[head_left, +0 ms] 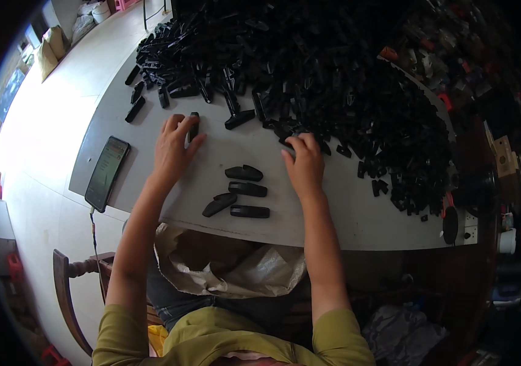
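Black parts form a broad pile over the far and right areas of the grey table. At its near edge, the right hand bends its fingers and thumb down at a dark part; whether they have closed on it, I cannot tell. The left hand is well apart from the right, with thumb and fingers clamped on a slim black piece, just short of the pile's left end. Between the forearms, nearer the person, lies a small group of black pieces: the nearest and the ones beyond it lie roughly crosswise, while one at the left is tilted.

A phone rests at the table's left edge, with a cable running down from its near end. A pale sack gapes at the near edge, over the lap. A wooden chair shows at the near left, and a white socket at the table's right corner.
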`<state>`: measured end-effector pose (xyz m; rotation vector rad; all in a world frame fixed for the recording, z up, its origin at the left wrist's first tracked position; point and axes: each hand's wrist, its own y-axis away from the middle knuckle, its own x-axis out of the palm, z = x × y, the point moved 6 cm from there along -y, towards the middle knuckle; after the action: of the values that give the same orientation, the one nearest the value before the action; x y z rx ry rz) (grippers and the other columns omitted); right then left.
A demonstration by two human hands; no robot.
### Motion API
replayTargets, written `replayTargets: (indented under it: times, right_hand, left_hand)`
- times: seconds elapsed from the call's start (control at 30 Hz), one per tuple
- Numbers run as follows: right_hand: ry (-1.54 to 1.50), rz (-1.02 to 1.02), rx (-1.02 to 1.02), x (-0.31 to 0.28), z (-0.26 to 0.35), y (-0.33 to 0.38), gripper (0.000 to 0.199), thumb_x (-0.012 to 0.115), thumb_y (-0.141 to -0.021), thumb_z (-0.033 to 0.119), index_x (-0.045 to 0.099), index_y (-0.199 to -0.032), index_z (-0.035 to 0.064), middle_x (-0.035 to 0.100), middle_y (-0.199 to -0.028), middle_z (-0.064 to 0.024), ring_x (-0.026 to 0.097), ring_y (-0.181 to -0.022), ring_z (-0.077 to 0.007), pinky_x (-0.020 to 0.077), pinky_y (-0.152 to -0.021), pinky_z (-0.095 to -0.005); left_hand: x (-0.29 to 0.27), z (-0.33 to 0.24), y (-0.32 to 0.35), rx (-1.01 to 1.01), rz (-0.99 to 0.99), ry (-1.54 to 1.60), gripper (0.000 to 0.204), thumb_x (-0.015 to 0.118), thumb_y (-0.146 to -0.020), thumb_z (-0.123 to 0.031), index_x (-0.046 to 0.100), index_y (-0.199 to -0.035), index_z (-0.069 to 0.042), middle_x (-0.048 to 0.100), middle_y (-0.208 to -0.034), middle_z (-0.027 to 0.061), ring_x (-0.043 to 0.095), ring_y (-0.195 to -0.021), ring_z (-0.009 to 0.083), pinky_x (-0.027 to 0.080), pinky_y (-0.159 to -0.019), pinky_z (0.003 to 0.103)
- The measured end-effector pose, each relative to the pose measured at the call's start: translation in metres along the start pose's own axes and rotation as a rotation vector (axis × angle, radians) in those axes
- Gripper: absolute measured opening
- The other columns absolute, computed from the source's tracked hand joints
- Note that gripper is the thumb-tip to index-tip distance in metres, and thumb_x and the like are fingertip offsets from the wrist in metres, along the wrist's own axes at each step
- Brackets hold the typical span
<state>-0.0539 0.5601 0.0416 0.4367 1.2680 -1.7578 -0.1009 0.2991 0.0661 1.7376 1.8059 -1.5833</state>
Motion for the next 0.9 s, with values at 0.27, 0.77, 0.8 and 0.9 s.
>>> replayTargets:
  times: [0.27,0.77,0.8,0.9]
  right_hand:
    - [-0.669,0.188,0.358,0.011,-0.01,-0.001,0.016,0.059,-0.091,0.01,0.059,-0.107,0.0076,0.062,-0.095,-0.0057,0.062,-0.077,-0.0153,0.0497,-0.064,-0.0279]
    - [-0.344,0.358,0.073,0.014,0.008,0.001,0.029,0.076,-0.076,0.013,0.072,-0.104,0.0055,0.063,-0.086,-0.005,0.059,-0.073,-0.0184,0.0483,-0.068,-0.0297]
    - [-0.335,0.357,0.017,0.012,0.01,0.0,0.029,0.077,-0.076,0.013,0.072,-0.104,0.0061,0.062,-0.086,-0.0042,0.058,-0.078,-0.0181,0.0477,-0.072,-0.0296]
    - [-0.355,0.38,-0.045,0.018,0.017,-0.001,0.029,0.078,-0.075,0.015,0.073,-0.102,0.0068,0.06,-0.086,-0.0029,0.056,-0.087,-0.0179,0.0463,-0.079,-0.0297]
  left_hand:
    - [0.035,-0.022,0.007,-0.037,0.361,0.404,0.032,0.067,-0.077,0.004,0.057,-0.107,-0.002,0.057,-0.103,0.0115,0.062,-0.091,0.0244,0.052,-0.081,0.034]
    - [0.072,-0.024,-0.007,-0.018,0.56,0.625,0.02,0.07,-0.073,0.007,0.065,-0.091,0.003,0.064,-0.104,0.0096,0.064,-0.091,0.0199,0.054,-0.079,0.029]
    - [0.073,-0.021,-0.009,-0.021,0.557,0.624,0.02,0.07,-0.073,0.007,0.065,-0.091,0.003,0.064,-0.104,0.0096,0.064,-0.091,0.0199,0.054,-0.079,0.029]
    - [0.076,-0.022,-0.009,-0.037,0.583,0.702,0.02,0.071,-0.072,0.007,0.066,-0.091,0.002,0.065,-0.102,0.0103,0.064,-0.091,0.0208,0.054,-0.081,0.03]
